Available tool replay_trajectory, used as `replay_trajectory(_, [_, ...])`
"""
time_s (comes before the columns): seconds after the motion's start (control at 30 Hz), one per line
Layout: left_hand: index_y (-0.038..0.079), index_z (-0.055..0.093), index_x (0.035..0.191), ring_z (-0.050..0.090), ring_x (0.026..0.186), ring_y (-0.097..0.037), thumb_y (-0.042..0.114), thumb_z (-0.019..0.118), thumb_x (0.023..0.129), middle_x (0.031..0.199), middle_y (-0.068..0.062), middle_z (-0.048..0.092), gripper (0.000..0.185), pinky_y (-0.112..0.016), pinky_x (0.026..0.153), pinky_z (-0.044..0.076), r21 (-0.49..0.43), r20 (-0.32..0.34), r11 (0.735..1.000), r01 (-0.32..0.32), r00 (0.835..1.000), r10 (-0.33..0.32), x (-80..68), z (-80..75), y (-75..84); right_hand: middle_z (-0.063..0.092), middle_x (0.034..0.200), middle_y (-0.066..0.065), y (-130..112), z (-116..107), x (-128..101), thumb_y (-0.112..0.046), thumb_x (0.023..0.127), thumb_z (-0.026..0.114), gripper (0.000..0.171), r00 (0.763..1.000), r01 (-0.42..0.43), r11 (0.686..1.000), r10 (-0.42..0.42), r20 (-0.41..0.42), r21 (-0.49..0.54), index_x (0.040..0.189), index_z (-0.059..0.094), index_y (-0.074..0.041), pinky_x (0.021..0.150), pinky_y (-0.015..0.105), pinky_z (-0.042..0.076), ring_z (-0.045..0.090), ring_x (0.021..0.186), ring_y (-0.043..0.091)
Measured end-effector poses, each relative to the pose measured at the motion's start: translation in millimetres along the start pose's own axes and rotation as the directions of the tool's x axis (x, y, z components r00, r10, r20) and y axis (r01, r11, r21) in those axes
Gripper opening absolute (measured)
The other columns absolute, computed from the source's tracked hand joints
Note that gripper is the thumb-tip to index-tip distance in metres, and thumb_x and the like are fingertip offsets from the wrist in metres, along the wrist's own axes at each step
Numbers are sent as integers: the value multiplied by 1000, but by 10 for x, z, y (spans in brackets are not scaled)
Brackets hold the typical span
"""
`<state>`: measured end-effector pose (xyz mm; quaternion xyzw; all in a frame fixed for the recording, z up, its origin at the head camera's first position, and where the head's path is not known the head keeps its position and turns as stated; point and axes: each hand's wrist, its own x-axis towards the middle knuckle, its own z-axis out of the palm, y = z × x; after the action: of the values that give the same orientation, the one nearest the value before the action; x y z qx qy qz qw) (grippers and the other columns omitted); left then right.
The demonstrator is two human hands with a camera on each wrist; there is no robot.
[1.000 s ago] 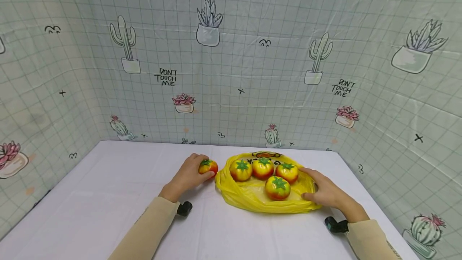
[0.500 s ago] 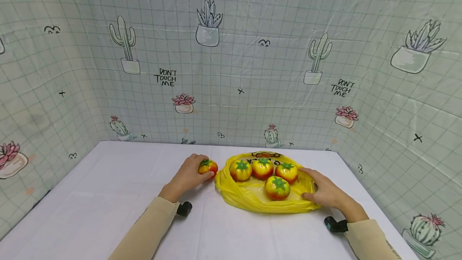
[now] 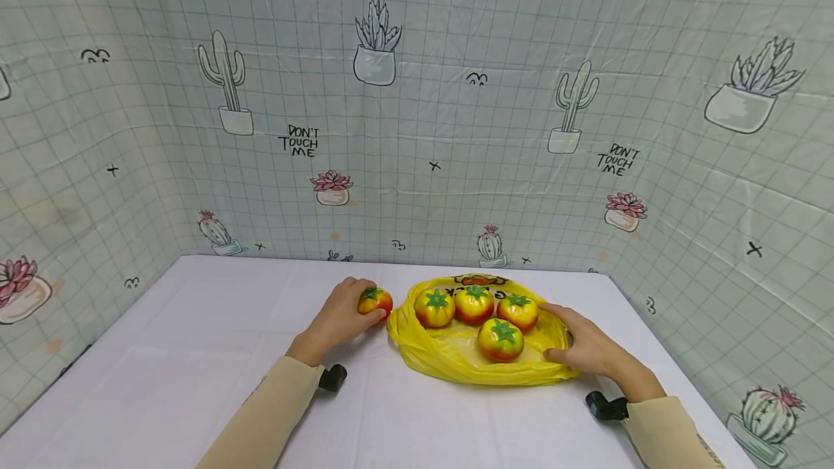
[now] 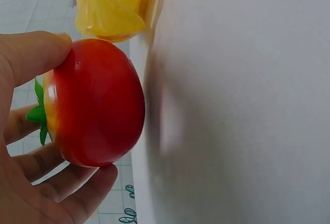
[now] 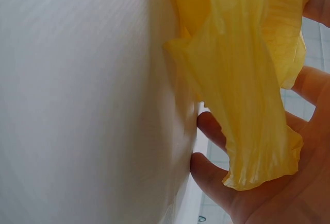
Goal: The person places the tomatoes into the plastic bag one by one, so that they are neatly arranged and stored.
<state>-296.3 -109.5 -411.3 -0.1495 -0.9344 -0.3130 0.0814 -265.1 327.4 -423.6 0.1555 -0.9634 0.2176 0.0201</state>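
My left hand (image 3: 342, 313) holds a red and yellow tomato (image 3: 376, 301) with a green leafy top, just left of the bag. In the left wrist view the thumb presses one side of the tomato (image 4: 100, 105) and the fingertips the opposite side, close beside the white cloth. A yellow plastic bag (image 3: 449, 369) lies with its mouth spread wide. Several similar tomatoes sit in it, one (image 3: 501, 340) nearer the front than the others. At the bag's right edge, my right hand (image 3: 589, 346) grips the rim. A bag handle (image 5: 252, 126) hangs across its palm in the right wrist view.
A white cloth (image 3: 195, 353) covers the table. Grid-patterned sheets (image 3: 404, 121) with printed cacti stand behind it and on both sides. Black wrist cameras (image 3: 334, 378) are worn below both hands.
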Motion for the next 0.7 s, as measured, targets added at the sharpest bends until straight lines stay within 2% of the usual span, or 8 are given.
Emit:
replay_trajectory(0.4, [9,57,124,49,100,-22,32,73,84,114,-7,53,49,-40,92,46,-6,-22,1000,-26,999,26,15,-31,49,39,144,22,-9,-6,3,-29,76,75,81,1000,-13,1000,13,16,0,145,37,-11,101,65,28,36,129,45])
replay_trajectory(0.7, [10,58,123,49,104,-24,31,74,84,117,-8,53,47,-41,93,46,-3,-56,997,-82,995,82,-13,-92,186,40,143,22,-16,-7,1,-29,75,75,81,1000,-5,1000,5,12,1,144,38,-11,101,65,29,37,129,45])
